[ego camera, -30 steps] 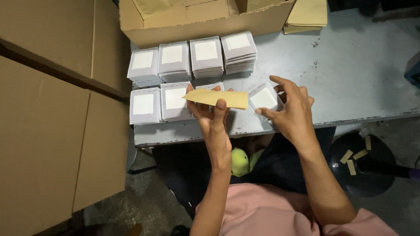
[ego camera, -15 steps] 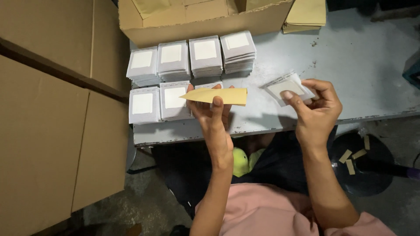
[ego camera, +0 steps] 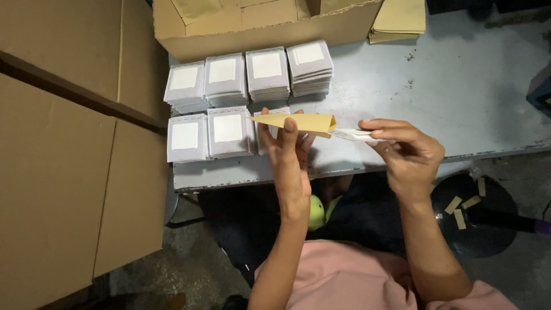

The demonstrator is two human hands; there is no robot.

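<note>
Two hands: left hand (ego camera: 287, 150) grips envelope (ego camera: 298, 121); right hand (ego camera: 407, 150) pinches packets (ego camera: 354, 135) at its mouth.
Upper left: packet stacks (ego camera: 247, 97) on table (ego camera: 447, 92).
Top: cardboard box (ego camera: 258, 26).

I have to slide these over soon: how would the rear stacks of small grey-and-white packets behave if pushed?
The rear stacks are probably light. They look made of many thin loose layers with slightly uneven edges, so a push high up would likely shear or fan them. Pushed low, they should slide on the smooth grey table.
</note>
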